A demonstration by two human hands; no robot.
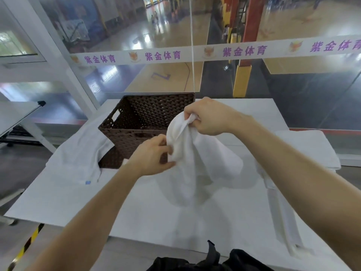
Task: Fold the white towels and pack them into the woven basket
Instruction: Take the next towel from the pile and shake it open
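A white towel (197,163) hangs bunched above the white table, its lower part drooping toward the tabletop. My right hand (210,117) grips its top edge in a fist. Lower and to the left, my left hand (154,155) pinches the towel's side edge between thumb and fingers. Behind both hands stands the dark brown woven basket (136,122), open and showing nothing inside. Another white towel (82,153) lies spread to the left of the basket, partly tucked under it. A folded white towel (310,147) rests at the table's right side.
The white table (78,202) ends close to me, with a long white strip of cloth (281,216) trailing over its right front. A glass wall with a printed banner (214,52) stands behind the table. Another table (15,116) sits at far left.
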